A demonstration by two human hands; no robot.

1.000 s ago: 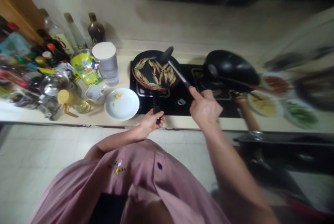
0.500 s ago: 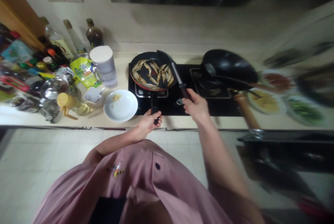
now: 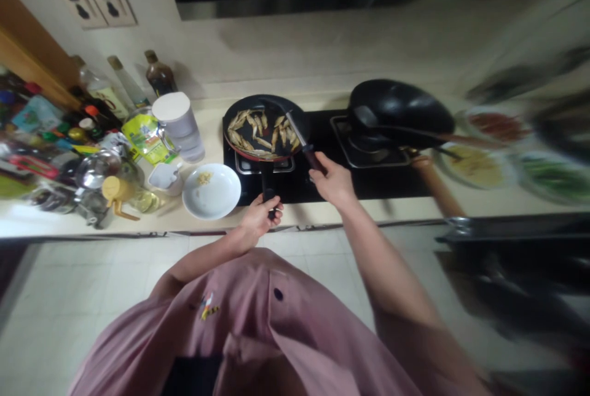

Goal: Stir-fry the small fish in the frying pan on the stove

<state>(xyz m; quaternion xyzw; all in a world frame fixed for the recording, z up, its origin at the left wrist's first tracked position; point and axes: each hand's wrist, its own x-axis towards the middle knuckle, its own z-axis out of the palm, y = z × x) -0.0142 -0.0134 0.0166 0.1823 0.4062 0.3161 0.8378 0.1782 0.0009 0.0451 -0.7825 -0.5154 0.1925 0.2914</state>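
My left hand [image 3: 261,216] is closed round the black handle of a frying pan [image 3: 260,101], which sits on the left burner. Several small browned fish [image 3: 246,128] lie in the pan, mostly along its near and side edges. In my right hand [image 3: 334,182] is the dark handle of a spatula [image 3: 297,131], its metal shaft slanting over the pan's right rim. The spatula's blade is dark and hard to make out against the pan, among the fish.
A white plate [image 3: 212,199] with a little chopped yellowish food stands left of the stove. Beyond it are an oil jug [image 3: 118,192], a seasoning box [image 3: 165,177] and several bottles [image 3: 160,73]. A black wok [image 3: 401,110] covers the right burner; food plates [image 3: 474,165] sit farther right.
The spatula has come down from the pan's far edge into the pan, and my right hand has shifted slightly left. Some fish have moved; a gap shows between them. The view has shifted slightly.
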